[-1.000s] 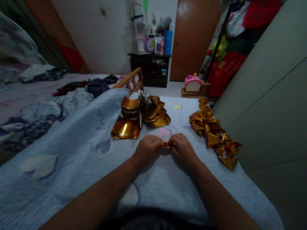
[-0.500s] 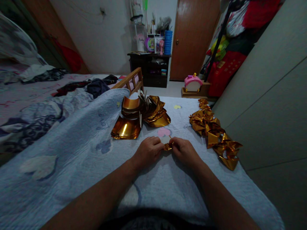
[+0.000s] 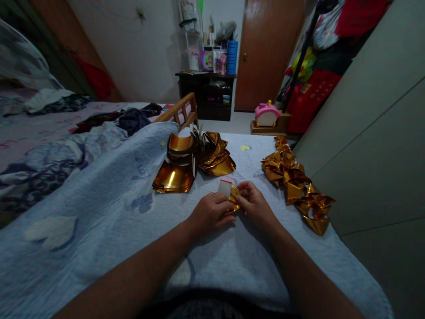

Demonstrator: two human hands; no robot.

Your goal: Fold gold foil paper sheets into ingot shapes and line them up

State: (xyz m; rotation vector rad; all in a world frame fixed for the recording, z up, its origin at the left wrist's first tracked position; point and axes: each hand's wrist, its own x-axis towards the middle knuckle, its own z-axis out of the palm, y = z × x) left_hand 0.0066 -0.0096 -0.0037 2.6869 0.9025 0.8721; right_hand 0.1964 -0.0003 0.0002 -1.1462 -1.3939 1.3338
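Between my hands, just above the bed, is a small sheet of gold foil paper (image 3: 233, 195), partly folded, with its pale back showing on the left. My left hand (image 3: 214, 210) grips its lower left side, and its fingers cover part of the sheet. My right hand (image 3: 254, 201) pinches the right edge between thumb and fingers. Beyond my hands lies a fanned stack of flat gold foil sheets (image 3: 174, 177). To the right is a heap of folded gold foil pieces (image 3: 288, 175), strung out along the bed's edge.
A pale blue quilt (image 3: 126, 248) covers the bed, rising in a ridge on the left. A wooden bed rail (image 3: 175, 108) stands behind the stack. Grey cabinet panels (image 3: 372, 146) flank the right side. A pink toy case (image 3: 267, 114) sits past the bed's far end.
The foil sheet has turned, so more of its pale back and gold side shows. My left fingers have shifted right over it, and my right hand has risen slightly.
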